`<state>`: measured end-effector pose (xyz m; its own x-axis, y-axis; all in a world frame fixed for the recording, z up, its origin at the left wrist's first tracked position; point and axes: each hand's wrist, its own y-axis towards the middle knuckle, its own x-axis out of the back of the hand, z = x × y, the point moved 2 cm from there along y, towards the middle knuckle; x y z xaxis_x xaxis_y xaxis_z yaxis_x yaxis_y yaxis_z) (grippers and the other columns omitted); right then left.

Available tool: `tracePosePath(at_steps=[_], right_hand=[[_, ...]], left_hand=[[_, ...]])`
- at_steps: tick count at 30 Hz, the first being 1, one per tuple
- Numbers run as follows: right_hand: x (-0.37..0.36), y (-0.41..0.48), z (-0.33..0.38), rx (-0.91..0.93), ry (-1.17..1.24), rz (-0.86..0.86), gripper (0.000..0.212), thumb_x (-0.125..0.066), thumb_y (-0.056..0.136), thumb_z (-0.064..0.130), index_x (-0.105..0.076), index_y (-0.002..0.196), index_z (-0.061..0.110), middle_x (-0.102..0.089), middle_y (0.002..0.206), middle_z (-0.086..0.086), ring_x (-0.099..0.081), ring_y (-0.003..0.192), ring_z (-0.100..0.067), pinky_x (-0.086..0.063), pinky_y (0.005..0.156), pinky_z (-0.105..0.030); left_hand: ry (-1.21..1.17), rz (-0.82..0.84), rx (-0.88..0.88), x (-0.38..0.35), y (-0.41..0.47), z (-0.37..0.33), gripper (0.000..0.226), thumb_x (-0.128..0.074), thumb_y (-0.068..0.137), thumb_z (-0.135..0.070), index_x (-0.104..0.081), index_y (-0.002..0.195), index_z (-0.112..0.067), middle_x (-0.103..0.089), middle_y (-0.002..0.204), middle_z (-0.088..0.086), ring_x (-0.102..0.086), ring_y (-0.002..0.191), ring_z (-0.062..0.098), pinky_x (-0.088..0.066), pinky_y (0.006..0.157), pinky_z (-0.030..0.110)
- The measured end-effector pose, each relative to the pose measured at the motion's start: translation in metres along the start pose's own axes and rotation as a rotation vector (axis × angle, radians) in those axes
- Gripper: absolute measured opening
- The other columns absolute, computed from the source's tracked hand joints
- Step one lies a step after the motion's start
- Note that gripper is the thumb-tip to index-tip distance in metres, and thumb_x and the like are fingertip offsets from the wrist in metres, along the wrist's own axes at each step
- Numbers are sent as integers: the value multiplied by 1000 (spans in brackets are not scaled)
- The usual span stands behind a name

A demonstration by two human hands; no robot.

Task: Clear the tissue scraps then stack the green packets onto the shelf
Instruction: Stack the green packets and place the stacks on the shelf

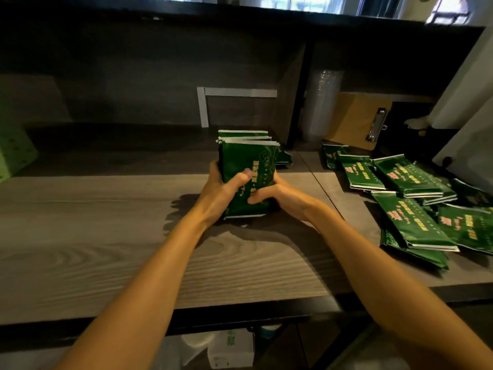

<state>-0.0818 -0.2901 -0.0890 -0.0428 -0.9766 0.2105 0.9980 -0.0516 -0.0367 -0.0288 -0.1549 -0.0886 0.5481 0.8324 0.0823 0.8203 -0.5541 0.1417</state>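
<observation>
Glossy foil-like green packets [248,177]; matt wood-grain shelf [106,236].

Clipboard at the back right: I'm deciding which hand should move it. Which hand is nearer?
Right. The right hand grips the packet bundle left of the clipboard; the left hand grips the bundle's other side, farther left.

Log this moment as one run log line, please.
step: stacking packets | left hand, right hand: both grip green packet bundle, upright | loose green packets: scattered on shelf board, right side
</observation>
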Motion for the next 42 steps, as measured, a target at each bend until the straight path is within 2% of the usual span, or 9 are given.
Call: tracePosePath(at_steps=[3, 9, 17, 23, 26, 30, 34, 38, 42], right_hand=[[-5, -1, 7, -15, 75, -55, 84, -68, 59, 17, -36, 137, 21, -57, 127, -1, -55, 114, -13, -42, 99, -28], [-17, 6, 35, -112, 175, -61, 67, -64, 82, 18, -32, 141, 24, -56, 128, -3, -59, 106, -15, -47, 91, -28], [-22, 10, 169, -195, 153, -44, 41, -45, 96, 26, -39, 136, 24, -55, 122, 2, -53, 110, -13, -39, 98, -31], [-42, 16, 278, -155, 92, 90, 46, -43, 95, 31, -37, 139, 18, -57, 124, -3, -56, 109, -16, -40, 102, -33], [-71, 24, 315, -113, 28, 216, 44, -38, 97, 37, -40, 137, 19, -61, 112, 1, -60, 97, -10, -44, 84, -24], [-131, 34, 350, -52, 19, 364, 41, -34, 99, 38, -42, 135, 19, -63, 106, 0, -61, 90, -11, -45, 79, -22], [-198, 44, 380, -4, 66, 443, 31, -32, 100, 39, -52, 116, 23, -62, 107, 1, -59, 92, -10, -44, 89, -27], [-263, 59, 406, 45, 111, 395, 40, -30, 100, 39, -55, 121, 16, -61, 123, -11, -57, 113, -23, -41, 104, -42], [-314, 82, 434, 197, 86, 184, 27, -44, 97, 20, -63, 87, 4, -54, 73, -11, -50, 69, -18, -44, 68, -30]], left_hand=[[-4, -132, 70, -1, 2, -4, 57, -66, 74, -53, -38, 117, -27, -60, 105, -8, -59, 98, 12, -47, 85, 30], [-126, -258, 240, 9, 3, -31, 89, -58, 50, -71, -52, 123, -20, -66, 113, 2, -64, 99, 18, -53, 89, 39], [-193, -179, 451, 49, 6, -158, 34, -61, 79, -45, -64, 106, -24, -69, 109, 6, -66, 95, 18, -51, 82, 32], [-224, -280, 478, 106, -12, -248, 104, -80, 36, -56, -51, 126, -14, -68, 111, 7, -68, 97, 21, -54, 88, 39], [-211, -390, 449, 146, -28, -268, 116, -84, 30, -63, -48, 129, -14, -68, 111, 8, -68, 96, 23, -54, 88, 42], [-281, -583, 362, 191, -65, -296, 53, -71, 73, -31, -57, 120, -11, -69, 103, 12, -68, 86, 23, -55, 72, 33], [-341, -709, 265, 242, -105, -322, 14, -59, 83, -16, -64, 96, -11, -71, 77, 6, -68, 59, 16, -55, 54, 25], [-348, -805, 204, 305, -137, -334, 10, -58, 83, -20, -65, 89, -14, -73, 71, 1, -69, 63, 16, -53, 70, 31], [-376, -837, 142, 375, -153, -347, 9, -57, 84, -18, -64, 88, -13, -73, 68, 1, -69, 57, 15, -55, 57, 23]])
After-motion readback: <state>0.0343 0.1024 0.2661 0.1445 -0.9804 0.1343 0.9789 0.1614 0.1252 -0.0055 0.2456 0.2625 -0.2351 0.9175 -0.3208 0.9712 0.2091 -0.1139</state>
